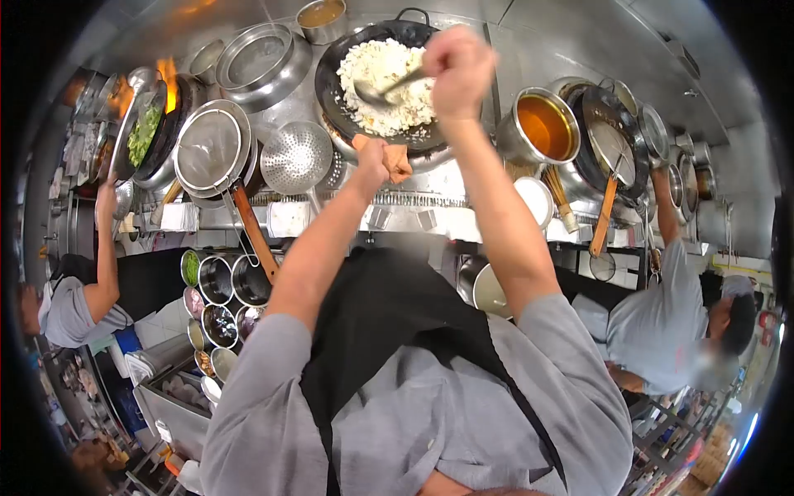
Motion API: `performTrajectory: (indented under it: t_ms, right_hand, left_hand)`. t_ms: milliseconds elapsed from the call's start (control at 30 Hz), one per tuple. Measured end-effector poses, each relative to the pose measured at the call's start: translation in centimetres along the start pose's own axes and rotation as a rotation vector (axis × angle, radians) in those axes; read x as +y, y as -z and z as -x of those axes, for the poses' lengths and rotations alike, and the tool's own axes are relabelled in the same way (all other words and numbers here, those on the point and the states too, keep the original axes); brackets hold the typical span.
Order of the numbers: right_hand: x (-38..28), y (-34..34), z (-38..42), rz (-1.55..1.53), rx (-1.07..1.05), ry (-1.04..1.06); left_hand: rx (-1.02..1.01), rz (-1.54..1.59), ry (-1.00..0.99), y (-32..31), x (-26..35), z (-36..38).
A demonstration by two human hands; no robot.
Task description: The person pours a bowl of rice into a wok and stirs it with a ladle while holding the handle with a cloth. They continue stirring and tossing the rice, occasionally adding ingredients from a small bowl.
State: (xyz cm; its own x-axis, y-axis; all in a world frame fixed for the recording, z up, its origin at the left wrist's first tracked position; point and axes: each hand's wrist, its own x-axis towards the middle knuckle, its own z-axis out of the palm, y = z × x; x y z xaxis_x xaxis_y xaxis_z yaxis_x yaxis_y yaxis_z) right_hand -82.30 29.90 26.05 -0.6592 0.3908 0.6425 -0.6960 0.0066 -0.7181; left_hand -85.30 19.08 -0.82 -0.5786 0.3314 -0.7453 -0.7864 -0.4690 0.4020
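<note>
A black wok [327, 76] holds a mound of pale fried rice [382, 64] with light bits mixed in. My right hand [459, 70], slightly blurred, is closed around the handle of a ladle [372, 96], whose bowl rests in the rice. At the wok's near rim, my left hand [371, 159] is closed on a folded orange-brown cloth [398, 163]. The wok's near handle, if there is one, is hidden beneath that cloth.
A perforated skimmer [296, 157] and a mesh strainer [210, 149] lie left of the wok. To its right stands a pot of orange-brown liquid [544, 126]. Flames rise near a co-worker's wok of greens [145, 136]; another co-worker [674, 318] is at right.
</note>
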Motion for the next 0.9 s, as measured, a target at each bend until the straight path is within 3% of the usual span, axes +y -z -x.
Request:
performTrajectory:
  t_ms: [33,133,200,267,300,333,400,433,467,533,600,633,700,767,800,867,900]
  right_hand:
    - [-1.6,1.0,-1.0,-0.152,-0.034,-0.043]
    - [-1.3,3.0,0.6,-0.131,-0.027,-0.156]
    - [0.5,5.5,-1.4,-0.254,0.026,-0.174]
    - [-1.4,6.8,-1.6,-0.373,0.094,-0.216]
    - [-5.3,5.9,-1.8,-0.434,0.052,-0.264]
    - [-7.8,5.2,-1.5,-0.496,0.007,-0.316]
    - [-7.1,3.7,1.9,-0.442,-0.043,-0.157]
    - [-5.1,2.8,3.4,-0.246,-0.05,-0.026]
    - [-2.9,2.2,4.8,-0.283,-0.042,-0.02]
    - [-1.6,2.5,5.1,-0.074,-0.221,0.171]
    - [-1.4,2.6,4.1,-0.107,-0.225,0.155]
    - [-1.1,2.8,2.9,-0.139,-0.226,0.141]
    - [0.4,4.9,-2.3,-0.24,-0.223,-0.248]
    - [-2.2,2.4,-4.0,-0.298,-0.149,-0.389]
    - [-2.8,0.8,-5.0,-0.368,-0.078,-0.49]
    - [-1.0,-2.3,-4.7,-0.078,-0.093,-0.195]
    - [0.4,-2.9,-5.3,-0.156,-0.125,-0.25]
  left_hand:
    - [0.13,0.036,-0.093,-0.3,-0.7,0.8]
    - [0.031,0.041,-0.186,0.0,-2.6,2.8]
    - [-0.003,0.04,-0.117,-0.4,-1.8,6.2]
    - [-0.069,0.139,0.325,-0.7,0.0,10.6]
    - [0.165,-0.01,0.229,-5.1,1.4,17.2]
    - [0.167,-0.002,0.23,-4.2,1.3,15.7]
    - [-0.123,-0.093,0.038,-0.9,-0.1,11.8]
    - [0.061,-0.119,-0.124,-0.9,-2.1,12.7]
    - [0.061,-0.12,-0.119,1.5,-3.6,11.7]
    - [-0.092,-0.365,-0.137,8.7,-5.4,6.0]
    - [-0.12,-0.133,0.119,13.6,-8.1,4.1]
    - [-0.01,-0.037,0.191,13.2,-8.9,6.3]
    - [0.089,0.016,0.012,4.7,-6.7,16.8]
    - [0.094,0.01,0.079,-0.8,-2.6,21.8]
    - [0.08,-0.012,0.113,-2.3,-0.4,21.5]
    - [0.004,-0.044,-0.036,-0.6,0.0,15.2]
    - [0.014,-0.145,-0.163,2.2,-1.8,11.5]
